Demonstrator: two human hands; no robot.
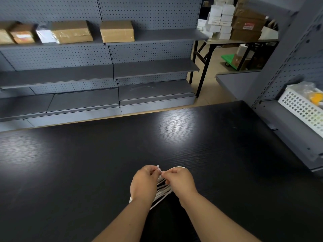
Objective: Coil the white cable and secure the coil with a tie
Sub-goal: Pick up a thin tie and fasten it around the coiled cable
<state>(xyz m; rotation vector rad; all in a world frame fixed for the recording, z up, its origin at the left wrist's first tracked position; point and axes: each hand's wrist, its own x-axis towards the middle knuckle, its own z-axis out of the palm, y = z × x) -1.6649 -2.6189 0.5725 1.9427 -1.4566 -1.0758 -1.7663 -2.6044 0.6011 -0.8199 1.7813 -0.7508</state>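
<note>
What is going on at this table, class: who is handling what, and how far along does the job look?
A person is working bare-handed over a black table. The white cable is already gathered into a bundle of loops between the hands. The left hand and the right hand each pinch an end of a small white tie at the top of the coil. Whether the tie is fastened yet is too small to tell.
</note>
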